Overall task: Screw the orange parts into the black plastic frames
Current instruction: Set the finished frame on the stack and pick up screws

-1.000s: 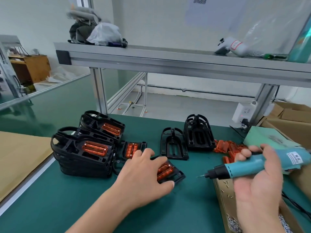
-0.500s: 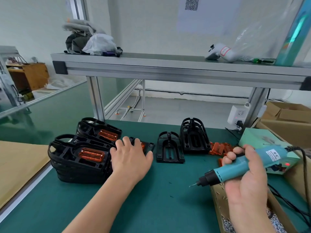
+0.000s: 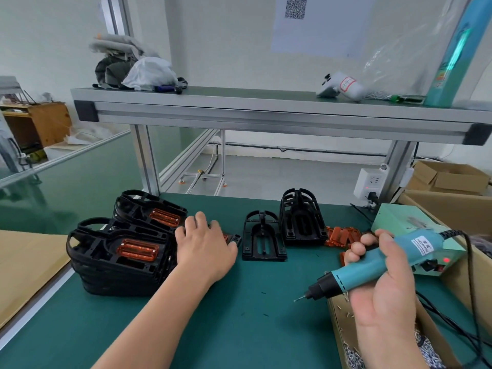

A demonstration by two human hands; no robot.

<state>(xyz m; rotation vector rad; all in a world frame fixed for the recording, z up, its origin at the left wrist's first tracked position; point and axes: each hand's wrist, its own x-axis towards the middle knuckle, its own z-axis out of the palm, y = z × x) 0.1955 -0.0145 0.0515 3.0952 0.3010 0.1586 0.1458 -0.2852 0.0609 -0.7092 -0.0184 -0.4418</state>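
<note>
My left hand lies flat over a black frame with an orange part, of which only a corner shows. It sits just right of two stacks of finished frames with orange inserts. My right hand grips a blue electric screwdriver, bit pointing left above the mat. An empty black frame lies flat at the centre, beside a small stack of empty frames. Loose orange parts lie to their right.
A cardboard box of screws sits under my right hand. The green power unit and its cable stand at the right, with cardboard boxes behind. An aluminium shelf spans overhead. A brown sheet covers the left bench.
My left hand slid the frame with the orange part from the centre leftward, up against the finished stacks. My right hand kept hold of the screwdriver, its tip dipping slightly.
</note>
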